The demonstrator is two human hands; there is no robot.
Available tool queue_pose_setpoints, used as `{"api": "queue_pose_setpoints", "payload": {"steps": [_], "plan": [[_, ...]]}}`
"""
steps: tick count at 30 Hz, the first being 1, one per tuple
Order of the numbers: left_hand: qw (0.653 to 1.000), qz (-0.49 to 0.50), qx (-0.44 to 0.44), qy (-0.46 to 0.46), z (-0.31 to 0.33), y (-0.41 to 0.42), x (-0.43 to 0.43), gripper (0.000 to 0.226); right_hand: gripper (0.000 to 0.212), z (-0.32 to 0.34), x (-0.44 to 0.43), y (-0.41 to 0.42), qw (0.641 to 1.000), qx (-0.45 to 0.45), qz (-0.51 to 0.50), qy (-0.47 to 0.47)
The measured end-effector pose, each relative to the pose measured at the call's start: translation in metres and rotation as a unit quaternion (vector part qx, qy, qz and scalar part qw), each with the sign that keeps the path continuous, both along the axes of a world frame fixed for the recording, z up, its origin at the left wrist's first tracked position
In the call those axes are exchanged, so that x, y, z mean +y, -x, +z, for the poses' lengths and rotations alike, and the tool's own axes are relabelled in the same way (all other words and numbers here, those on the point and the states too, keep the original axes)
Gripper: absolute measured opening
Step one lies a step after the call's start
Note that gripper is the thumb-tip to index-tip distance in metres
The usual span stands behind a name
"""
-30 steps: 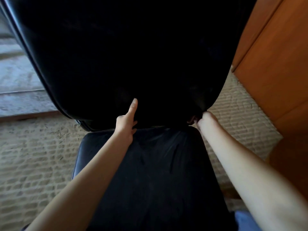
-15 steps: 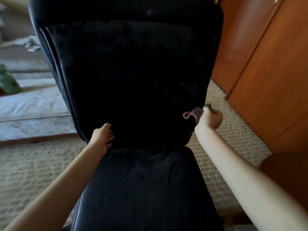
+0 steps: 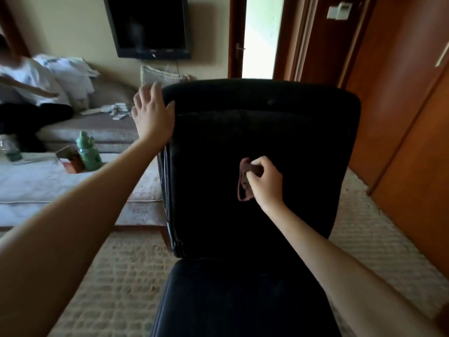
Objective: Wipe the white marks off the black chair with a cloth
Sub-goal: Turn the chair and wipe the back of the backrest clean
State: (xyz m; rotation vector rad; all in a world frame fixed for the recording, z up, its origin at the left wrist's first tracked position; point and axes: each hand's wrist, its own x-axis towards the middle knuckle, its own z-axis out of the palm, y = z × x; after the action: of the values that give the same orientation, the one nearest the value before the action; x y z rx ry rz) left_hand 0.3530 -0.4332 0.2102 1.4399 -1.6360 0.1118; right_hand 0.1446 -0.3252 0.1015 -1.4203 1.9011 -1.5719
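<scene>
The black chair (image 3: 279, 132) faces me, its tall backrest upright and its seat at the bottom of the view. My right hand (image 3: 266, 182) is closed around a small dark reddish cloth (image 3: 245, 181) and presses it against the middle of the backrest. My left hand (image 3: 151, 111), fingers spread, rests flat on the backrest's upper left corner. Faint pale smudges show near the top of the backrest; the rest is too dark to read.
A low table (image 3: 48, 181) with a green bottle (image 3: 88, 152) stands left of the chair. Behind it a sofa (image 3: 97, 127) holds a seated person (image 3: 26, 93). Wooden wardrobe doors (image 3: 408, 117) run along the right. A wall TV (image 3: 149, 25) and an open doorway (image 3: 262, 35) lie beyond.
The view rose from the chair's lower back to its whole backrest. My left hand climbed from the lower backrest to the top left corner; my right hand carried the cloth from the right edge to the middle.
</scene>
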Motion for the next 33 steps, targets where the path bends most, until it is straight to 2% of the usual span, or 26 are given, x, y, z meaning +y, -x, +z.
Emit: {"api": "queue_pose_setpoints", "payload": {"steps": [2, 4, 6, 8, 10, 12, 15, 16, 18, 21, 23, 26, 27, 29, 33], "plan": [[0.998, -0.006, -0.058, -0.021, 0.021, -0.002, -0.023, 0.053, 0.011, 0.005, 0.002, -0.001, 0.999, 0.035, -0.003, 0.019], [0.992, -0.013, -0.098, -0.077, 0.031, -0.008, -0.047, 0.045, 0.012, 0.018, -0.001, 0.007, 0.999, 0.014, -0.016, 0.038], [0.986, -0.050, -0.105, -0.121, 0.035, -0.010, -0.059, 0.036, 0.014, 0.031, -0.006, 0.022, 0.998, -0.017, -0.031, 0.051], [0.986, -0.090, -0.078, -0.118, 0.034, -0.012, -0.063, 0.032, 0.013, 0.041, -0.009, 0.039, 0.996, -0.016, -0.056, 0.073], [0.987, -0.111, -0.051, -0.101, 0.033, -0.015, -0.063, 0.033, 0.013, 0.053, -0.013, 0.060, 0.985, 0.000, -0.119, 0.128], [0.987, -0.124, -0.038, -0.095, 0.033, -0.019, -0.065, 0.034, 0.019, 0.074, -0.022, 0.087, 0.959, 0.000, -0.218, 0.182], [0.987, -0.129, -0.032, -0.092, 0.029, -0.022, -0.070, 0.031, 0.020, 0.107, -0.050, 0.111, 0.924, -0.048, -0.329, 0.187], [0.988, -0.125, -0.025, -0.088, 0.027, -0.021, -0.071, 0.031, 0.019, 0.111, -0.063, 0.105, 0.926, -0.031, -0.334, 0.175], [0.991, -0.110, -0.021, -0.077, 0.024, -0.018, -0.072, 0.031, 0.015, 0.109, -0.090, 0.061, 0.939, 0.071, -0.291, 0.168], [0.993, -0.099, -0.005, -0.063, 0.020, -0.016, -0.071, 0.033, 0.016, 0.094, -0.117, -0.035, 0.937, 0.245, -0.142, 0.204], [0.993, -0.100, 0.002, -0.056, 0.018, -0.016, -0.072, 0.034, 0.019, 0.089, -0.122, -0.071, 0.905, 0.344, -0.085, 0.235], [0.993, -0.103, 0.023, -0.048, 0.014, -0.018, -0.072, 0.036, 0.015, 0.091, -0.122, -0.049, 0.817, 0.500, -0.028, 0.287], [0.993, -0.105, 0.034, -0.047, 0.014, -0.017, -0.072, 0.037, 0.017, 0.093, -0.120, -0.028, 0.802, 0.523, -0.021, 0.289], [0.991, -0.111, 0.048, -0.050, 0.014, -0.015, -0.072, 0.037, 0.023, 0.094, -0.108, 0.025, 0.798, 0.535, -0.051, 0.274], [0.990, -0.124, 0.049, -0.050, 0.017, -0.013, -0.070, 0.036, 0.018, 0.078, -0.071, 0.134, 0.834, 0.476, -0.179, 0.213]]}}
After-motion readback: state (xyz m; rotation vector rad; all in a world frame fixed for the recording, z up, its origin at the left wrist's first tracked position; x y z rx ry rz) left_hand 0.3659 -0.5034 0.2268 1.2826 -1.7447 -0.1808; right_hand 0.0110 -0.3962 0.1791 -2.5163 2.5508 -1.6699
